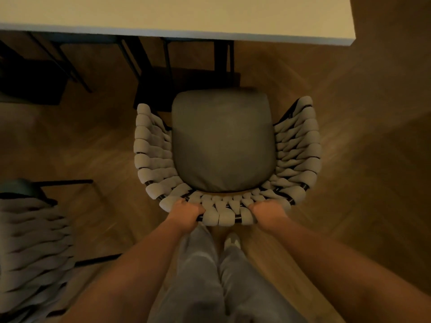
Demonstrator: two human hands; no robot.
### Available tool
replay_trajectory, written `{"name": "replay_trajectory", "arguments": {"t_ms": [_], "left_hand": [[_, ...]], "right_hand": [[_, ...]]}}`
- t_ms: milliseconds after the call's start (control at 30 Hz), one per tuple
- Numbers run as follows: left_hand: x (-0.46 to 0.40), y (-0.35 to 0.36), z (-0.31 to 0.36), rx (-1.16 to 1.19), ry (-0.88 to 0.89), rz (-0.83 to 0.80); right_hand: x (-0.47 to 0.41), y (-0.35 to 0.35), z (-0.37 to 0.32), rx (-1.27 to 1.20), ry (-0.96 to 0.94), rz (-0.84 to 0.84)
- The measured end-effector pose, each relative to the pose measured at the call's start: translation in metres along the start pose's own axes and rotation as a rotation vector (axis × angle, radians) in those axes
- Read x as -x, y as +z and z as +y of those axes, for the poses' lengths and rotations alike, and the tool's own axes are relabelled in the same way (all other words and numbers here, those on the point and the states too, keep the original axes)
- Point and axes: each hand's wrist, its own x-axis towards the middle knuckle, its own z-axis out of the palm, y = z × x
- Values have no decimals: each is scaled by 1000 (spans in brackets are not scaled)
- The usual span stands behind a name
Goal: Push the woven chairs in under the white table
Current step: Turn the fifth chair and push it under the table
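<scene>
Seen from the head camera, two woven chairs are in sight. The first, a grey chair with a thick rope-woven wraparound back on a black metal frame, stands in the middle of the scene with a smooth grey seat cushion. Its open front faces the far side, toward the white flat-topped surface. The front edge of the cushion lies near the surface's near edge but not beneath it; the chair is out on the floor. The second chair of the same grey weave sits at the near left, cut off by the frame edge, with black legs showing beside it.

Two hands are on the first chair. The left hand curls its fingers over the near rim of the woven back, left of centre, gripping the rope and the black tube. The right hand grips the same rim, right of centre, in the same way. Both bare forearms reach in from the near edge. Between them are two legs in light grey trousers and one pale shoe, just behind the chair.

The surface spans the far side, its right corner visible. Black thin legs and dark shadow lie under it. The floor is brown wood in a herringbone pattern, dimly lit in warm light.
</scene>
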Motion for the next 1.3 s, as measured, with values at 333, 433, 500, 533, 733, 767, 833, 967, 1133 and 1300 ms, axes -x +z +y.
{"name": "replay_trajectory", "arguments": {"t_ms": [333, 433, 500, 533, 733, 767, 833, 967, 1133, 1300], "left_hand": [[-47, -55, -50, -19, 90, -119], [-53, -61, -50, -17, 117, -200], [-56, -77, -62, -11, 60, -292], [-56, -86, -71, 6, -14, -307], [-59, -126, -129, -220, -303, -261], [-58, -126, -130, -238, -333, -267], [-57, -125, -126, -171, -442, -229], [-62, -120, -124, 266, -735, -36], [-78, -126, -132, 573, -919, 110], [-95, -127, -146, 764, -1133, 176]], "right_hand": [[-48, -51, 13, -44, -19, 38], [-45, -45, 32, -70, -112, 92], [-44, -48, 50, -133, -209, 67], [-44, -52, 60, -157, -243, -9], [-54, -70, 135, -112, -175, -27], [-55, -71, 143, -30, -178, -44], [-54, -71, 150, 65, -117, -15], [-58, -77, 170, 35, 152, 58], [-85, -85, 198, -279, 343, 249], [-102, -115, 210, -887, 489, 344]]}}
